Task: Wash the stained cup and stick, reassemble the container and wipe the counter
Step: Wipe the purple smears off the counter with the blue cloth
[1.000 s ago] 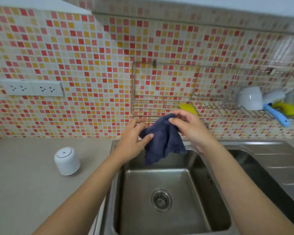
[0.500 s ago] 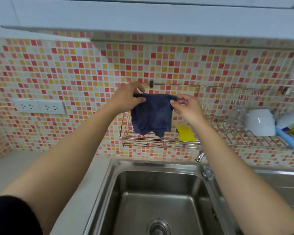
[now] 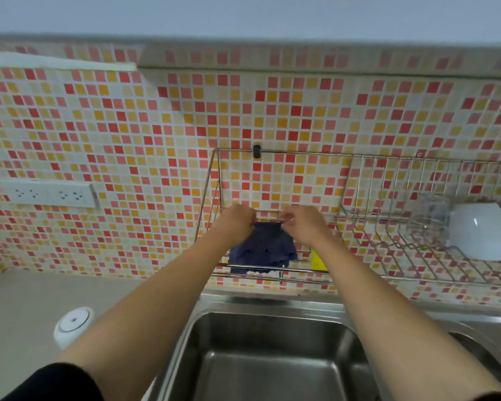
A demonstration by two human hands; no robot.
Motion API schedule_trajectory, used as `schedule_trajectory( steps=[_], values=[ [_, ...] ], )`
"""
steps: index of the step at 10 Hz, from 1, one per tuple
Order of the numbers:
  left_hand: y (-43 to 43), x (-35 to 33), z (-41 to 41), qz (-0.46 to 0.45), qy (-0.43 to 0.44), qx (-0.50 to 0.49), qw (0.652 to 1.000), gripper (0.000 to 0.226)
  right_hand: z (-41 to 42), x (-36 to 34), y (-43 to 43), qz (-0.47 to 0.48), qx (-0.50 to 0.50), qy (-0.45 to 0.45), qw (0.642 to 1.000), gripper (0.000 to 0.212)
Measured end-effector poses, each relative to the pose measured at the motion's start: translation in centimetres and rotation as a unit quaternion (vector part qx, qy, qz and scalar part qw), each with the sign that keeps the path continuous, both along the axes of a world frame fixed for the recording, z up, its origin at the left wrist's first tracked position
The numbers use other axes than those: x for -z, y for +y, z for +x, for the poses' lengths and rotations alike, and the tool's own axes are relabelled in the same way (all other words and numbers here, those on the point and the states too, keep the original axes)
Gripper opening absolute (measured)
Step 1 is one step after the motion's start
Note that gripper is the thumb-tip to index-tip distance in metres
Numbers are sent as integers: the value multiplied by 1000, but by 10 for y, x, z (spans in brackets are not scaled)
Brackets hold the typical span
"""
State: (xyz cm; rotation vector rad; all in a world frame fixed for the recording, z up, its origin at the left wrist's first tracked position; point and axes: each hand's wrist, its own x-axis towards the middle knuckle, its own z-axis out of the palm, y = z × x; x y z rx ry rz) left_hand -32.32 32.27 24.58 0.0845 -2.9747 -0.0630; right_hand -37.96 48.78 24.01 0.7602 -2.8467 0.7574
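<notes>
A dark blue cloth (image 3: 262, 248) hangs over a front bar of the wire wall rack (image 3: 275, 153) above the sink. My left hand (image 3: 237, 219) pinches its top left corner and my right hand (image 3: 302, 222) pinches its top right corner, both at the bar. The white lidded container (image 3: 71, 325) stands on the grey counter (image 3: 18, 319) at the left, partly hidden by my left forearm. A white cup (image 3: 479, 234) lies on its side in the rack at the right, beside a clear glass (image 3: 428, 217).
The steel sink (image 3: 272, 360) lies below my arms. A yellow sponge (image 3: 318, 259) stands in the rack just right of the cloth. A double wall socket (image 3: 48, 193) sits on the tiled wall at the left.
The cloth went from above the sink up to the rack's top bar, then down onto a lower front bar. Both hands still grip its top corners.
</notes>
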Motion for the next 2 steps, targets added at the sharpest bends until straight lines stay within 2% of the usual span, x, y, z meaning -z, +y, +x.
schedule_trajectory(
  steps=[1, 2],
  values=[
    [2, 18, 8, -56, -68, 25, 996, 31, 8, 9, -3, 141, -58, -20, 988, 21],
    [3, 15, 13, -30, -28, 15, 999, 32, 19, 6, -6, 136, -45, 18, 989, 25]
  ],
)
